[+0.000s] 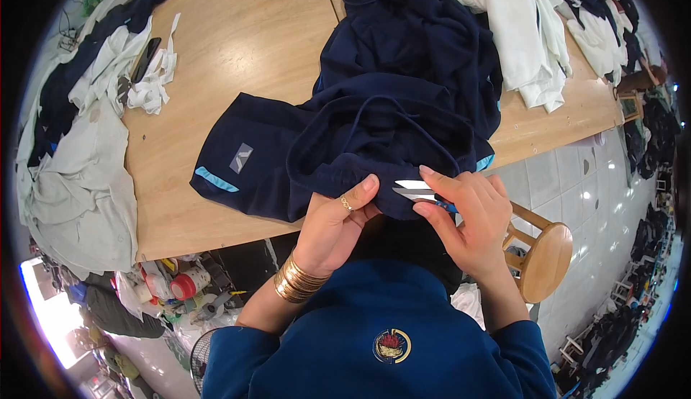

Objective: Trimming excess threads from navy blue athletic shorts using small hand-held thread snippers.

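Left hand (335, 219) comes up from the lower edge, wrist stacked with gold bangles (295, 280), a ring on one finger, and it's pinching the hem of a navy garment (360, 147) right at the near edge of the wooden table (237, 32). Fingers curled shut, thumb pressed over the fabric fold. Right hand (468, 215) sits just beside it, palm turned inward, fingers wrapped around a small pair of thread snips (417, 190) with a blue handle; the pale blades point left toward the left thumb and lie against the dark cloth. How far the blades are parted, I can't tell.

The navy garment sprawls from the near edge up the middle of the table, with light blue trim (214, 179) at one corner, a small grey patch (241, 158) and a dark drawstring looping across it. More navy cloth heaps behind it toward the far edge. White garments (529, 32) pile at the far right corner, and grey and white cloth (86, 176) drapes over the left edge, with a dark phone (146, 57) lying on it.

Below the table's left end, a clutter of plastic containers (183, 287). To the right, a round wooden stool (547, 259) stands on a glossy tiled floor (576, 183). The person wears a blue top with a round emblem (392, 346).
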A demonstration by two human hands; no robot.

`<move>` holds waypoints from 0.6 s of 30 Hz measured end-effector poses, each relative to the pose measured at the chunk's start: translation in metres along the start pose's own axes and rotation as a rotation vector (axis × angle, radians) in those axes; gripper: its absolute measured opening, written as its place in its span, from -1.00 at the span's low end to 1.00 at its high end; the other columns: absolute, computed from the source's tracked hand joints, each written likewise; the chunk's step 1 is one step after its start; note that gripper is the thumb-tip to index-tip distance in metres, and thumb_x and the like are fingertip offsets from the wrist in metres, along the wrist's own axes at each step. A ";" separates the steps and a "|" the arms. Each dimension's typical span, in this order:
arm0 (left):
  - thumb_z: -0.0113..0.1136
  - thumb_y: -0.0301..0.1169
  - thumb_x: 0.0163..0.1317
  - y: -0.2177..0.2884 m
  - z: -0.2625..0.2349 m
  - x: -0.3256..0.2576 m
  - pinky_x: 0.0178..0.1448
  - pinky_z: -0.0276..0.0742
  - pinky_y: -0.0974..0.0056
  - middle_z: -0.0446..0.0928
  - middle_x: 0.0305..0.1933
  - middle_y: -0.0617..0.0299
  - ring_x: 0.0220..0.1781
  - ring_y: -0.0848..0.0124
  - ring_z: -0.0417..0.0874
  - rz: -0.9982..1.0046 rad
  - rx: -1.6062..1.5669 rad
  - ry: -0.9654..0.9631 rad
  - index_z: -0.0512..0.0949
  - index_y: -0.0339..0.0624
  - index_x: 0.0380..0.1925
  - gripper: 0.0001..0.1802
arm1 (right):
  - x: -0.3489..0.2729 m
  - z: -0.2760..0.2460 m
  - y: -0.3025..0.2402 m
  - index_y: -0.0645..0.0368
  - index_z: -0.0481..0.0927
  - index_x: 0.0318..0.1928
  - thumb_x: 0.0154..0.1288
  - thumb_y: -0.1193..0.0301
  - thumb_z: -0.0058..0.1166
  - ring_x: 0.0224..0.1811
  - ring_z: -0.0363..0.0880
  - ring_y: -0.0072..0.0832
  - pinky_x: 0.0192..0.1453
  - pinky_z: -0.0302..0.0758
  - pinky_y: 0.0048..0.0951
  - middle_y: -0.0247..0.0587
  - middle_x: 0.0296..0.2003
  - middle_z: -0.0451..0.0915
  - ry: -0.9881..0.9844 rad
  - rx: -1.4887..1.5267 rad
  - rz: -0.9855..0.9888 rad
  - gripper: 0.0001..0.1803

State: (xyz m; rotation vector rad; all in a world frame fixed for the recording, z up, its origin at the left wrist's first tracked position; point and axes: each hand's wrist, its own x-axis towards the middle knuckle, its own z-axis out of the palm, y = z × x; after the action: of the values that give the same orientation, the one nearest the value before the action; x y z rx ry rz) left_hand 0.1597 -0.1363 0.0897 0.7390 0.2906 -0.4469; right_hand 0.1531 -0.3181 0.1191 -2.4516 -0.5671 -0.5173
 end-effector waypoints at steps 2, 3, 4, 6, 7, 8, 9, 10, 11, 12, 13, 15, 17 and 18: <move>0.13 -0.38 0.22 0.002 0.000 -0.001 -0.05 0.51 0.29 0.57 -0.17 0.16 -0.13 0.40 0.58 -0.023 -0.019 -0.032 0.52 -0.24 -0.17 -0.78 | 0.001 0.001 -0.001 0.09 0.60 -0.15 -0.03 0.26 0.26 -0.62 0.27 -0.54 -0.48 0.09 -0.49 -0.43 -0.61 0.37 0.007 -0.011 -0.014 -0.62; 0.13 -0.38 0.22 0.002 0.000 -0.001 -0.05 0.51 0.29 0.57 -0.17 0.16 -0.13 0.40 0.58 -0.023 -0.019 -0.033 0.52 -0.24 -0.17 -0.78 | 0.001 0.001 -0.001 0.09 0.60 -0.16 -0.03 0.25 0.26 -0.62 0.27 -0.54 -0.48 0.08 -0.49 -0.43 -0.62 0.36 0.013 -0.020 -0.018 -0.62; 0.13 -0.38 0.22 0.001 -0.001 -0.001 -0.04 0.50 0.29 0.57 -0.16 0.16 -0.13 0.40 0.58 -0.042 -0.028 -0.031 0.52 -0.23 -0.17 -0.78 | 0.001 0.002 -0.001 0.09 0.60 -0.16 -0.04 0.25 0.26 -0.63 0.26 -0.54 -0.48 0.08 -0.49 -0.43 -0.62 0.36 0.019 -0.028 -0.022 -0.62; 0.13 -0.37 0.22 0.000 -0.003 0.000 -0.03 0.50 0.29 0.57 -0.15 0.15 -0.12 0.40 0.58 -0.060 -0.037 -0.030 0.53 -0.23 -0.17 -0.78 | 0.001 0.003 -0.002 0.08 0.60 -0.16 -0.04 0.25 0.26 -0.63 0.26 -0.54 -0.48 0.08 -0.48 -0.44 -0.62 0.35 0.023 -0.037 -0.024 -0.62; 0.13 -0.37 0.22 -0.001 -0.003 0.000 -0.02 0.49 0.29 0.57 -0.16 0.16 -0.12 0.41 0.58 -0.062 -0.040 -0.026 0.53 -0.22 -0.17 -0.78 | 0.001 0.003 -0.003 0.08 0.61 -0.16 -0.04 0.25 0.26 -0.63 0.26 -0.55 -0.49 0.08 -0.48 -0.44 -0.62 0.34 0.028 -0.044 -0.025 -0.62; 0.13 -0.37 0.22 -0.001 -0.004 0.000 -0.02 0.49 0.29 0.57 -0.16 0.17 -0.12 0.41 0.57 -0.064 -0.043 -0.022 0.53 -0.22 -0.17 -0.78 | 0.001 0.003 -0.003 0.08 0.61 -0.16 -0.04 0.25 0.26 -0.63 0.26 -0.55 -0.49 0.08 -0.48 -0.44 -0.62 0.34 0.027 -0.044 -0.026 -0.62; 0.13 -0.37 0.22 -0.001 -0.004 0.000 -0.02 0.49 0.29 0.57 -0.16 0.17 -0.12 0.41 0.57 -0.063 -0.043 -0.022 0.53 -0.22 -0.17 -0.78 | 0.001 0.004 -0.002 0.08 0.61 -0.17 -0.04 0.25 0.26 -0.63 0.26 -0.55 -0.49 0.08 -0.48 -0.44 -0.63 0.34 0.028 -0.045 -0.034 -0.62; 0.13 -0.37 0.22 -0.001 -0.004 0.000 -0.01 0.49 0.29 0.57 -0.16 0.17 -0.11 0.41 0.57 -0.068 -0.050 -0.018 0.53 -0.23 -0.17 -0.78 | 0.001 0.004 -0.002 0.08 0.61 -0.17 -0.05 0.26 0.27 -0.63 0.25 -0.55 -0.49 0.08 -0.48 -0.45 -0.63 0.34 0.029 -0.046 -0.042 -0.62; 0.14 -0.37 0.21 -0.001 -0.004 0.000 -0.01 0.49 0.29 0.57 -0.17 0.18 -0.11 0.41 0.57 -0.073 -0.056 -0.014 0.53 -0.23 -0.17 -0.77 | 0.001 0.004 -0.001 0.08 0.61 -0.17 -0.05 0.26 0.27 -0.63 0.25 -0.55 -0.49 0.08 -0.48 -0.45 -0.63 0.34 0.029 -0.047 -0.041 -0.62; 0.14 -0.37 0.21 -0.001 -0.004 0.001 -0.01 0.49 0.29 0.57 -0.17 0.18 -0.11 0.41 0.57 -0.074 -0.057 -0.014 0.53 -0.23 -0.17 -0.77 | 0.000 0.004 -0.001 0.09 0.61 -0.17 -0.05 0.27 0.27 -0.64 0.26 -0.56 -0.49 0.08 -0.48 -0.45 -0.64 0.33 0.036 -0.058 -0.046 -0.63; 0.14 -0.38 0.21 -0.002 -0.003 0.001 -0.02 0.49 0.29 0.57 -0.17 0.18 -0.11 0.41 0.57 -0.073 -0.058 -0.016 0.52 -0.24 -0.16 -0.77 | 0.000 0.004 0.000 0.09 0.61 -0.18 -0.04 0.28 0.27 -0.64 0.26 -0.56 -0.49 0.08 -0.48 -0.45 -0.65 0.33 0.042 -0.067 -0.051 -0.64; 0.13 -0.38 0.21 -0.002 -0.003 0.001 -0.03 0.50 0.29 0.57 -0.17 0.18 -0.12 0.41 0.58 -0.072 -0.060 -0.018 0.51 -0.25 -0.15 -0.76 | 0.001 0.004 0.001 0.09 0.62 -0.19 -0.04 0.29 0.27 -0.64 0.26 -0.56 -0.49 0.08 -0.49 -0.45 -0.65 0.33 0.047 -0.059 -0.035 -0.65; 0.13 -0.38 0.21 -0.001 -0.003 0.001 -0.04 0.50 0.29 0.56 -0.15 0.18 -0.12 0.41 0.58 -0.055 -0.034 -0.026 0.50 -0.24 -0.14 -0.76 | 0.001 0.004 0.002 0.09 0.62 -0.19 -0.04 0.30 0.27 -0.64 0.26 -0.57 -0.49 0.08 -0.49 -0.45 -0.66 0.33 0.051 -0.049 -0.022 -0.66; 0.13 -0.38 0.21 0.000 -0.003 0.000 -0.04 0.50 0.29 0.56 -0.15 0.18 -0.12 0.41 0.58 -0.054 -0.035 -0.026 0.50 -0.24 -0.14 -0.76 | 0.000 0.003 0.003 0.09 0.62 -0.20 -0.05 0.30 0.27 -0.63 0.26 -0.57 -0.49 0.07 -0.49 -0.45 -0.66 0.34 0.066 -0.034 0.002 -0.66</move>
State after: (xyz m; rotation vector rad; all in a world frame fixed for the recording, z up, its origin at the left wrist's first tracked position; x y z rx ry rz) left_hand 0.1595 -0.1345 0.0872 0.6924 0.2941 -0.5011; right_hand 0.1557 -0.3182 0.1156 -2.4564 -0.5326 -0.6094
